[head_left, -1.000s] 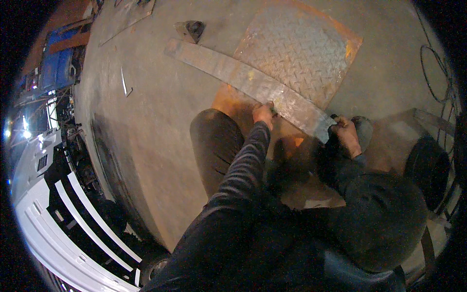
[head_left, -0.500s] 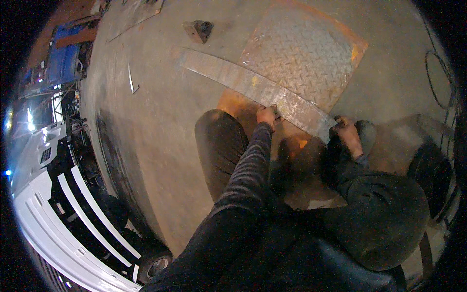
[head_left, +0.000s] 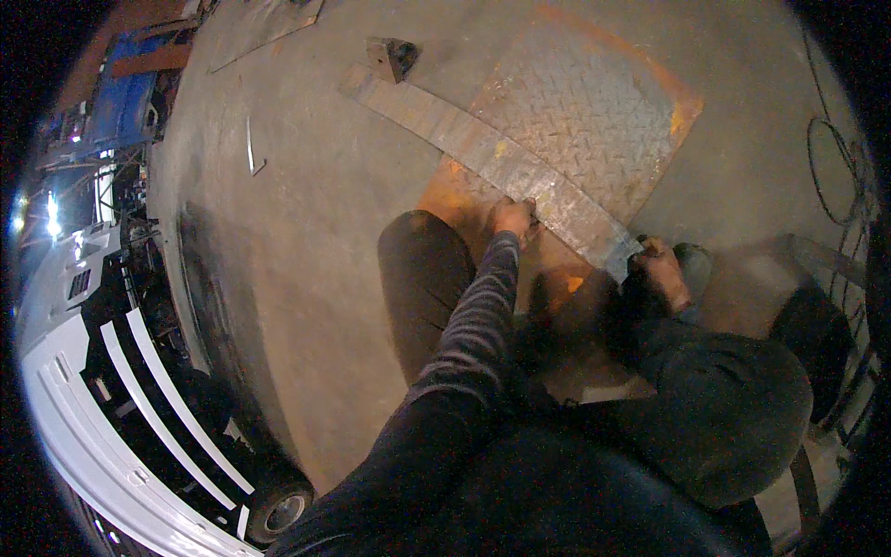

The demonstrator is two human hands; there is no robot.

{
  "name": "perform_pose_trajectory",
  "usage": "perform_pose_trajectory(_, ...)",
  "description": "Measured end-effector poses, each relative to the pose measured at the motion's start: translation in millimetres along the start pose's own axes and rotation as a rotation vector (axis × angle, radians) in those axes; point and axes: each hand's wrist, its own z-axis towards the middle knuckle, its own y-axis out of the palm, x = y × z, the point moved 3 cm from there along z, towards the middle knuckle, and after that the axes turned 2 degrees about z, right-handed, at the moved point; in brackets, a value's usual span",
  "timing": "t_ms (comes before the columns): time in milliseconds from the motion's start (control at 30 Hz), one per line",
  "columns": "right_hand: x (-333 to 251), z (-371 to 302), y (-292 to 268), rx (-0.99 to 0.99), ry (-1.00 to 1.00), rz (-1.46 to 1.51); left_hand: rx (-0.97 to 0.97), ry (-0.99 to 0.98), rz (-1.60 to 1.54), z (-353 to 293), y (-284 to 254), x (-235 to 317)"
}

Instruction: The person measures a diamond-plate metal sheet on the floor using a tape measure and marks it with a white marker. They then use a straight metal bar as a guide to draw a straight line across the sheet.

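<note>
The person crouches on the concrete floor (head_left: 306,278) with both hands on a long flat metal strip (head_left: 483,153) that lies slantwise across a checker-pattern steel plate (head_left: 594,111). The left hand (head_left: 512,219) presses down on the strip's near edge, fingers curled over it; the right hand (head_left: 661,269) closes round the strip's near end, just where it leaves the plate's corner. The hands are well apart, each clamped on the same strip, which runs up and away from them to the left.

The work appears to be setting or steadying the strip on the plate. To do it well, the person would best keep the left hand flat and firm so the strip does not skid on the raised tread, and shift only from the right end in small moves. The edges look raw, so fingers should stay on the face, not slide along the rim.

Beyond the strip's far end, well away from both hands, lies a small wedge-shaped metal block (head_left: 392,56). Left of the left hand, far off, a thin bent sliver of metal (head_left: 251,148) rests on the floor. No packages, labels or signs can be made out near the hands; at the far left stands a white vehicle with dark stripes (head_left: 111,390), and beyond it blue machinery (head_left: 121,102), too blurred to tell more.
</note>
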Motion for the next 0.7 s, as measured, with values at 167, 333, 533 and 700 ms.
perform_pose_trajectory(167, -20.6, -12.0, -17.6, 0.084, 0.012, -0.243, 0.022, 0.081, -0.086, -9.5, 29.3, 17.4)
perform_pose_trajectory(333, -64.9, -22.0, -7.5, 0.061, 0.024, -0.305, 0.057, 0.052, -0.072, 5.9, 9.1, -18.7)
perform_pose_trajectory(533, -43.1, -18.2, -8.3, 0.227, -0.013, -0.243, -0.069, -0.294, -0.684, -20.9, 27.5, 3.1)
perform_pose_trajectory(700, -14.6, -1.6, -9.4, 0.293, -0.007, -0.332, -0.152, 0.281, 0.576, -24.7, 13.6, 23.0)
